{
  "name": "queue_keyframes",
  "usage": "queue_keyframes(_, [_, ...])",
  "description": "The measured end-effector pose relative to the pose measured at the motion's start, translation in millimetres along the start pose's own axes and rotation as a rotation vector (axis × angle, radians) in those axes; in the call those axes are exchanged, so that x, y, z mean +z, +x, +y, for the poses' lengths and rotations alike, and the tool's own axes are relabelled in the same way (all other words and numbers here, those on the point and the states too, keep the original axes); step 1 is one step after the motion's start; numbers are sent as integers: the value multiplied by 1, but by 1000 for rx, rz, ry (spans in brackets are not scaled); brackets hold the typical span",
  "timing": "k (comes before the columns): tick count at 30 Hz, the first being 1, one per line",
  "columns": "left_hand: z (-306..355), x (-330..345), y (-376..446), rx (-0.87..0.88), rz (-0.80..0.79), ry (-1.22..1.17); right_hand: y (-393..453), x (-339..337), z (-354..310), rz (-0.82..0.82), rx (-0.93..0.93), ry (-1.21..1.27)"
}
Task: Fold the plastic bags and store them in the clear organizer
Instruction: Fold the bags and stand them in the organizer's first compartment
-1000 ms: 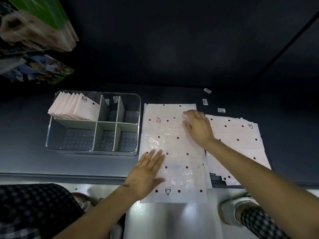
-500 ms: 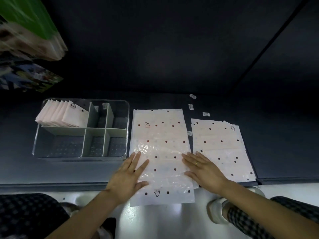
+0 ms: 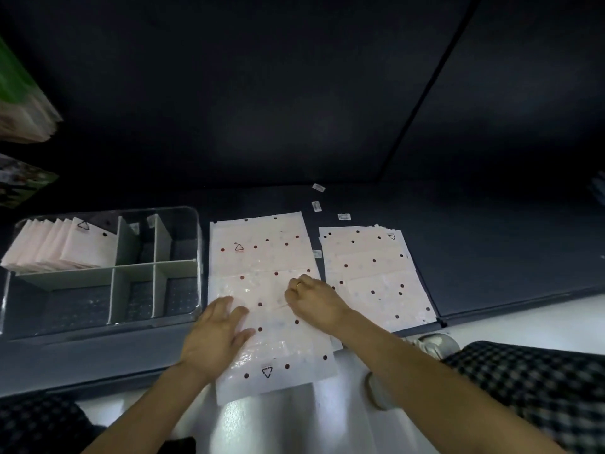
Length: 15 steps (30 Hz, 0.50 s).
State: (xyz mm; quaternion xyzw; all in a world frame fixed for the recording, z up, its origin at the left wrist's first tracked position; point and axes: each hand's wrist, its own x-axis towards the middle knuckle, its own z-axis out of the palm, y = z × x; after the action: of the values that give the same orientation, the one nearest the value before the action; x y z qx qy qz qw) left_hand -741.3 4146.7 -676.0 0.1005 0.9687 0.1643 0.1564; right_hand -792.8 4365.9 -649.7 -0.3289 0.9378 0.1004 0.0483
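Observation:
A long pink-white plastic bag (image 3: 262, 257) with dark dots lies flat on the dark table, its near end hanging over the edge. My left hand (image 3: 216, 335) rests flat on its left side. My right hand (image 3: 314, 299) sits at the bag's middle right with fingers curled, pinching the plastic there. The clear organizer (image 3: 186, 221) with green dividers stands to the left. Several folded bags (image 3: 65, 250) stand in its back-left compartment.
A stack of unfolded dotted bags (image 3: 373, 273) lies right of the working bag. Small white stickers (image 3: 317, 206) lie behind it. Stacked packages (image 3: 19, 109) hang at far left. The table edge (image 3: 491, 309) runs close to my knees.
My right hand has slid from the bag's lower right edge to its middle and curled its fingers on the plastic. My left hand has stayed on the bag's left side.

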Motion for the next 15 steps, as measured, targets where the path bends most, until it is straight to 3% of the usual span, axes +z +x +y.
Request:
queue_keyframes(4, [2,-3,3,-11,27,-33,-2,-7,2,53,-19,130])
queue_keyframes(9, [6,-21,7,-11,50,-76,-7,-16,8,-100,-30,480])
queue_keyframes(15, [19,-57,14,-26,59,-31,-13,-35,20,-198,-10,667])
